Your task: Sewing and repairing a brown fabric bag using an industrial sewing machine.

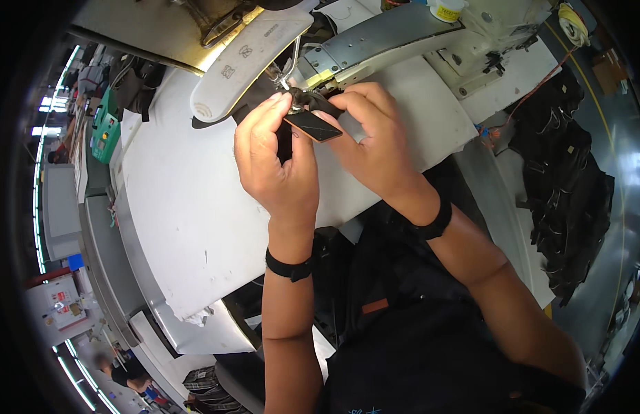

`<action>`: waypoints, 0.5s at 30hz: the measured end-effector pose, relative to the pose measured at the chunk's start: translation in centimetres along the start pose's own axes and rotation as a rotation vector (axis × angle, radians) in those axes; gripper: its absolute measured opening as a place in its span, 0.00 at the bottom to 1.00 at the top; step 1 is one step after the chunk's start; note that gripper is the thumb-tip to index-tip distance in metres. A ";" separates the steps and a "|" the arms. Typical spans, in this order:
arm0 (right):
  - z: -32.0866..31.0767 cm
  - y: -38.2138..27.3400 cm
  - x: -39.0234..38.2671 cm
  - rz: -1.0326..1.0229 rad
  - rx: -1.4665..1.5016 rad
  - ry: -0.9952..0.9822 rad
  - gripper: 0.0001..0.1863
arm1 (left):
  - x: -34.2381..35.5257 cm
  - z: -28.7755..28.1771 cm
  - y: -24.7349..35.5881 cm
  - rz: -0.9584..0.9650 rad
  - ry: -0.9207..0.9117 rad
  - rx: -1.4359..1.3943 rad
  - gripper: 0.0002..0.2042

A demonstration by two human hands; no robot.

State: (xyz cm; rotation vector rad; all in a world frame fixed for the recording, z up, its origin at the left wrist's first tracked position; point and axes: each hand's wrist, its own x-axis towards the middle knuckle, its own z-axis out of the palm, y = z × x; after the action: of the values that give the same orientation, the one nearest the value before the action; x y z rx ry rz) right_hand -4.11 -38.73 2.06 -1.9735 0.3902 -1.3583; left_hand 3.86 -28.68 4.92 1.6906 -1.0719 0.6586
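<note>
My left hand point(282, 155) and my right hand point(378, 138) meet in front of a sewing machine's needle area point(287, 81). Between them is a bunched piece of dark cloth point(320, 103), pinched by the fingers of both hands. A flat black piece with a brown edge point(318, 127) juts toward me below the cloth, next to my right thumb; whether it is joined to the cloth I cannot tell. More dark cloth lies behind my left fingers, partly hidden.
The sewing machine's grey arm point(382, 43) and a long pale cover point(247, 62) stand above the white worktable point(189, 200). Dark garments point(565, 172) hang in a pile at the right. A green box point(104, 127) is at the left; another person point(126, 372) is far off, lower left.
</note>
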 end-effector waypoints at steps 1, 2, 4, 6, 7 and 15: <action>-0.3 -0.1 0.1 -0.003 0.003 -0.002 0.10 | 0.0 0.0 0.1 -0.009 0.005 0.002 0.16; -1.1 -0.7 0.7 -0.060 -0.098 -0.048 0.10 | 0.2 0.1 0.3 -0.007 0.012 0.003 0.16; -2.1 -1.3 2.2 -0.122 -0.188 -0.097 0.10 | 0.1 -0.1 0.7 -0.042 0.008 0.024 0.16; -2.8 -0.6 4.6 -0.339 -0.266 -0.140 0.10 | -0.1 0.1 1.1 -0.052 0.009 0.036 0.16; -2.8 -0.2 5.4 -0.345 -0.261 -0.142 0.10 | -0.1 0.1 1.1 -0.065 0.005 0.053 0.17; -2.8 1.4 6.5 -0.337 -0.124 -0.264 0.06 | -0.3 0.1 1.3 -0.065 0.030 0.023 0.17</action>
State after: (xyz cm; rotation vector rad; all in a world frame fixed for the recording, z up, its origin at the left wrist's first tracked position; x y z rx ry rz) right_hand -3.84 -44.66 6.23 -2.3657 0.0170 -1.2700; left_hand 2.58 -28.78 5.21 1.7226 -0.9881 0.6549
